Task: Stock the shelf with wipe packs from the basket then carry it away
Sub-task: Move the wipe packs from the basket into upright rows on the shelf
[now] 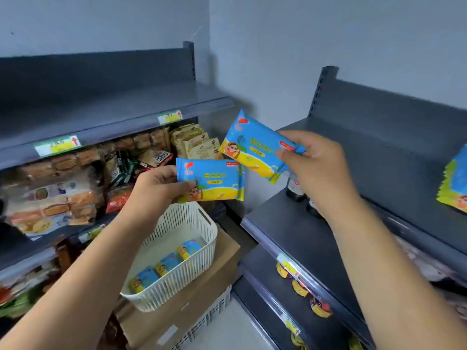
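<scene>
Stocking underway: left hand (161, 185) and right hand (316, 162) each pinch a wipe pack (three remain in the basket (177, 281)); next, stand them beside the shelved stack (454, 183).

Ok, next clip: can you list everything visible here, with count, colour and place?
Held wipe packs: two, blue and yellow, one in the left hand, one in the right.
Wipe packs in basket: three, blue and yellow, on the basket floor.
White slatted plastic basket: one, on the box.
Brown cardboard box: one, on a pale crate by the floor.
Stacked wipe packs: several, blue and yellow, on the right grey shelf.
Dark bottles: at least two, back of the shelf below.
Packaged snacks and breads: many, mixed colours, left shelves.
Small yellow-labelled jars: several, lower right shelves.
Hands: left hand, right hand, each pinching one pack.
</scene>
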The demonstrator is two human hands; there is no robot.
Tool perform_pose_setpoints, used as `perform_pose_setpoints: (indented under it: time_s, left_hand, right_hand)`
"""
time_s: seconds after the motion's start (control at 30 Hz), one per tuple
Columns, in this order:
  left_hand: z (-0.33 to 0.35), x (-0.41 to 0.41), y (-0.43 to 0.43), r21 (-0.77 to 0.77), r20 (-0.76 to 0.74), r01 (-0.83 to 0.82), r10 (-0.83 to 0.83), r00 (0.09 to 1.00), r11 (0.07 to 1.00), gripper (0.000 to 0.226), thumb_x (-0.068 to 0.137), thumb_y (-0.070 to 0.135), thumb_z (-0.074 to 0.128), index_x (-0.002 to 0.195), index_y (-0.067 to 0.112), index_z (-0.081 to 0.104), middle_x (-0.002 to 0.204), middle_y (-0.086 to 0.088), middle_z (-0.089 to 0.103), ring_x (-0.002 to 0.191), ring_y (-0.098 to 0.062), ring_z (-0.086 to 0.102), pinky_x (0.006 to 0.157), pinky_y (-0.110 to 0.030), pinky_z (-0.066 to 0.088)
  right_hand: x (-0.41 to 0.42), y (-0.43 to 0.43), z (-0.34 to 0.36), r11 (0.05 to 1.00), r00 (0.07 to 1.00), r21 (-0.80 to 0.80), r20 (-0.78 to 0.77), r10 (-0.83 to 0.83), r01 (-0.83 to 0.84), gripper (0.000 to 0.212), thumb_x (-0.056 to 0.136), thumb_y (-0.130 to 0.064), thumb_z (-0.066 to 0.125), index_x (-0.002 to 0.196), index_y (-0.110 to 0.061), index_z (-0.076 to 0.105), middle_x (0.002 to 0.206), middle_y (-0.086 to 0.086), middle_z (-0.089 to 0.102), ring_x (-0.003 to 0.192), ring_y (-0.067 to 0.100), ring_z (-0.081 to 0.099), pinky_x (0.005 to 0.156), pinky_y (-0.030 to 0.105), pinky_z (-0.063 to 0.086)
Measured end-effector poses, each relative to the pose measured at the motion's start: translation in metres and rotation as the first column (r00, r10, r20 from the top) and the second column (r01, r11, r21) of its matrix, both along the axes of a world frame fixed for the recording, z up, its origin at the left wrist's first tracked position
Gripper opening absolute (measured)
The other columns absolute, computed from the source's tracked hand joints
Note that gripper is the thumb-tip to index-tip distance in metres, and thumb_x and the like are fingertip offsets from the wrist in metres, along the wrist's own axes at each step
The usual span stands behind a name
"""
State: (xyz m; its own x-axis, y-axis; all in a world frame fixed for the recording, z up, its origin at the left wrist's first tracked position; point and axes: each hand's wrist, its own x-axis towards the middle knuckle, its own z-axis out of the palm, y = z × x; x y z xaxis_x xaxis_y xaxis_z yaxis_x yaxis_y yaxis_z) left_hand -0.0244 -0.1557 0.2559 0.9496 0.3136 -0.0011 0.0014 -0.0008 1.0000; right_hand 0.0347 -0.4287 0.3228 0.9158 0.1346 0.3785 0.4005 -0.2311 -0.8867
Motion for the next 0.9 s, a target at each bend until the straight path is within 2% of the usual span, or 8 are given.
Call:
perform_pose_setpoints:
  time_s: [0.13, 0.27, 0.43, 0.53, 0.6, 0.7, 0.83, 0.9]
  left_hand:
    - [0.028, 0.013, -0.066, -0.004, 0.057, 0.137, -0.136, 0.989, 0.991, 0.015, 0.086, -0.003, 0.074, 0.099, 0.004, 0.074, 0.097, -0.015, 0.079, 0.084, -0.029, 0.075, 0.081, -0.041, 0.062]
    - [0.051, 0.030, -0.143, 0.101, 0.138, 0.305, -0.317, 0.938, 0.947, 0.015, 0.085, -0.004, 0.074, 0.095, 0.007, 0.075, 0.087, -0.005, 0.080, 0.073, -0.015, 0.074, 0.066, -0.024, 0.060]
    - [0.078, 0.037, -0.244, 0.143, 0.197, 0.480, -0.500, 0.843, 0.866, 0.018, 0.085, -0.005, 0.073, 0.100, 0.005, 0.077, 0.099, -0.011, 0.080, 0.087, -0.023, 0.075, 0.083, -0.032, 0.060]
    - [0.088, 0.036, -0.304, 0.069, 0.232, 0.571, -0.570, 0.788, 0.818, 0.024, 0.083, -0.001, 0.075, 0.106, 0.004, 0.076, 0.108, -0.015, 0.078, 0.103, -0.035, 0.074, 0.096, -0.043, 0.057]
    - [0.091, 0.033, -0.344, 0.034, 0.233, 0.611, -0.601, 0.765, 0.791, 0.026, 0.085, 0.001, 0.074, 0.110, 0.004, 0.076, 0.110, -0.016, 0.077, 0.109, -0.038, 0.072, 0.101, -0.048, 0.055]
    - [0.093, 0.024, -0.402, 0.002, 0.232, 0.653, -0.636, 0.736, 0.757, 0.026, 0.088, -0.001, 0.071, 0.113, 0.003, 0.075, 0.111, -0.016, 0.077, 0.109, -0.037, 0.072, 0.099, -0.046, 0.054]
    - [0.089, 0.010, -0.467, 0.003, 0.218, 0.689, -0.673, 0.707, 0.725, 0.025, 0.086, -0.002, 0.072, 0.110, 0.005, 0.076, 0.108, -0.016, 0.078, 0.093, -0.025, 0.071, 0.079, -0.028, 0.055]
    - [0.088, 0.003, -0.495, -0.017, 0.210, 0.705, -0.687, 0.696, 0.709, 0.023, 0.086, -0.003, 0.072, 0.107, 0.005, 0.077, 0.108, -0.015, 0.078, 0.097, -0.028, 0.071, 0.092, -0.040, 0.053]
  right_hand:
    - [-0.029, -0.078, 0.034, 0.982, 0.978, 0.042, 0.097, -0.187, 0.184, 0.032, 0.089, -0.007, 0.070, 0.104, -0.033, 0.077, 0.098, -0.013, 0.076, 0.083, 0.000, 0.069, 0.067, 0.012, 0.050]
    - [-0.055, -0.151, 0.055, 0.930, 0.915, 0.063, 0.169, -0.367, 0.362, 0.030, 0.088, -0.014, 0.070, 0.102, -0.040, 0.075, 0.090, -0.018, 0.074, 0.072, -0.006, 0.063, 0.066, 0.017, 0.047]
    - [-0.094, -0.238, 0.071, 0.876, 0.854, 0.132, 0.195, -0.482, 0.464, 0.037, 0.088, -0.008, 0.069, 0.089, -0.044, 0.077, 0.083, -0.021, 0.075, 0.077, -0.002, 0.068, 0.068, 0.020, 0.054]
    - [-0.120, -0.294, 0.077, 0.848, 0.819, 0.188, 0.225, -0.528, 0.495, 0.033, 0.083, -0.009, 0.071, 0.090, -0.040, 0.079, 0.095, -0.006, 0.078, 0.092, 0.016, 0.073, 0.083, 0.039, 0.060]
    - [-0.136, -0.334, 0.080, 0.833, 0.804, 0.211, 0.225, -0.550, 0.511, 0.029, 0.084, -0.008, 0.071, 0.092, -0.035, 0.080, 0.098, -0.002, 0.079, 0.096, 0.020, 0.073, 0.089, 0.043, 0.060]
    - [-0.160, -0.390, 0.085, 0.792, 0.764, 0.198, 0.212, -0.609, 0.577, 0.032, 0.087, -0.005, 0.071, 0.092, -0.036, 0.080, 0.096, -0.004, 0.079, 0.090, 0.016, 0.073, 0.086, 0.039, 0.060]
    - [-0.190, -0.464, 0.088, 0.725, 0.696, 0.171, 0.205, -0.688, 0.667, 0.028, 0.088, -0.006, 0.071, 0.101, -0.030, 0.079, 0.098, -0.003, 0.079, 0.089, 0.017, 0.074, 0.079, 0.035, 0.059]
    - [-0.203, -0.498, 0.088, 0.686, 0.657, 0.164, 0.201, -0.727, 0.709, 0.027, 0.089, -0.006, 0.070, 0.104, -0.026, 0.078, 0.096, -0.004, 0.079, 0.087, 0.012, 0.073, 0.075, 0.028, 0.058]
